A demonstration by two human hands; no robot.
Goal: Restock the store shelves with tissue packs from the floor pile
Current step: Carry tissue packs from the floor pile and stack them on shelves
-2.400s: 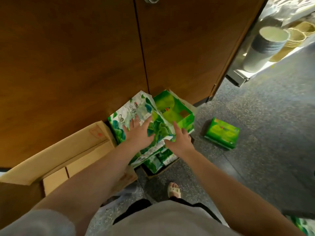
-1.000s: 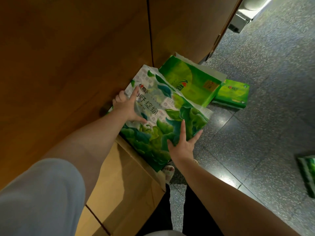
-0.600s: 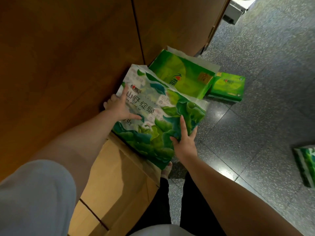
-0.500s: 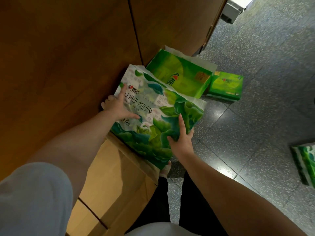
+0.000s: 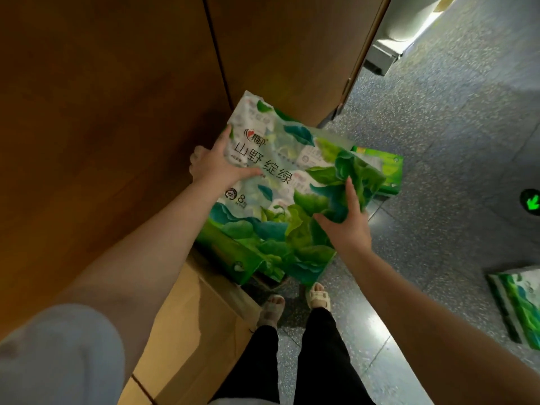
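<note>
Both hands, left hand [image 5: 214, 168] and right hand [image 5: 346, 225], grip the "山野绽绿" tissue pack [image 5: 280, 194], fingers curled.

Dim, warm-toned; floor [image 5: 380, 325] glare; edge distortion

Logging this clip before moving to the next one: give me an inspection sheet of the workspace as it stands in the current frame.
Surface: dark speckled floor, glossy in places.
Job's things: large green leaf-print tissue pack held up off the floor; a second leaf-print pack lies on the floor at the right edge; a green tissue pack lies partly hidden behind the held one.
Clutter: cardboard box beside the person's feet.
Hands: left hand grips the pack's left side; right hand grips its right lower part.
Cables: nothing seen.
Surroundings: wooden cabinet doors; green arrow marker on the floor.
</note>
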